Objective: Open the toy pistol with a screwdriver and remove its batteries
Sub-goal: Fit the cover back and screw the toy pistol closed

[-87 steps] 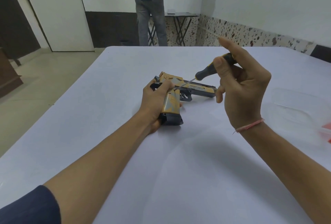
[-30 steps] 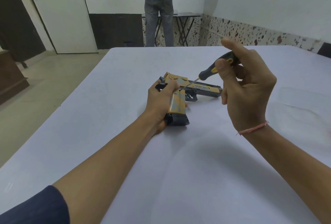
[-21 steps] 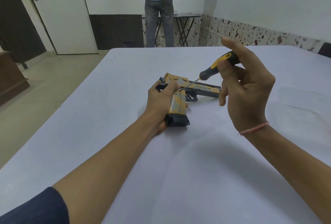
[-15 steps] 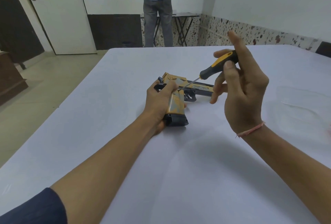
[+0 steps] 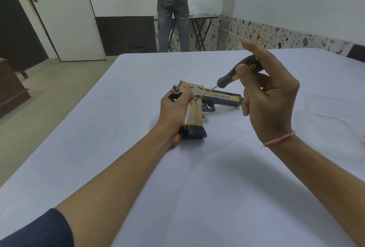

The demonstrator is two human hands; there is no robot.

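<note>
A yellow and dark blue toy pistol (image 5: pixel 215 97) lies on its side on the white table (image 5: pixel 197 187), barrel pointing right. My left hand (image 5: pixel 174 112) grips its handle from the left, thumb on top. My right hand (image 5: pixel 270 96) pinches the black and yellow handle of a screwdriver (image 5: pixel 231 77) between thumb and fingers, with the index finger stretched up. The thin shaft slants down to the left, and its tip sits on the pistol's body just above the grip, beside my left thumb.
A clear plastic tray (image 5: pixel 335 112) lies on the table at the right. A person (image 5: pixel 172 10) stands with their back turned beyond the table's far edge, by a small folding table (image 5: pixel 199 27). A white door (image 5: pixel 63 14) is at the back left.
My right hand has turned the screwdriver handle between its fingers, thumb and fingers shifting round it. The tip stays on the same spot. My left hand and the pistol have not moved.
</note>
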